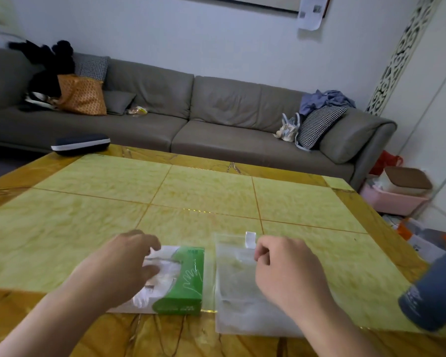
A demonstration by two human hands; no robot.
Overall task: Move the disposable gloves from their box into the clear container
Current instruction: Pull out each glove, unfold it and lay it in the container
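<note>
A: Left hand (129, 264)?
B: Fingers curled into the gloves (162, 276) in the green glove box (188, 282), near counter (216, 191) edge.
A: Right hand (289, 269)?
B: Fingers pinch the clear container (237, 287) rim, just beside the box.

Soft, even indoor light fills the room, with no hard shadows on the table (216, 191). A thin bright glint runs along the tile seam at the table's middle and again at its near edge. The whole picture is slightly soft; beyond the table, the sofa (191, 112) and wall bend with wide-angle distortion
</note>
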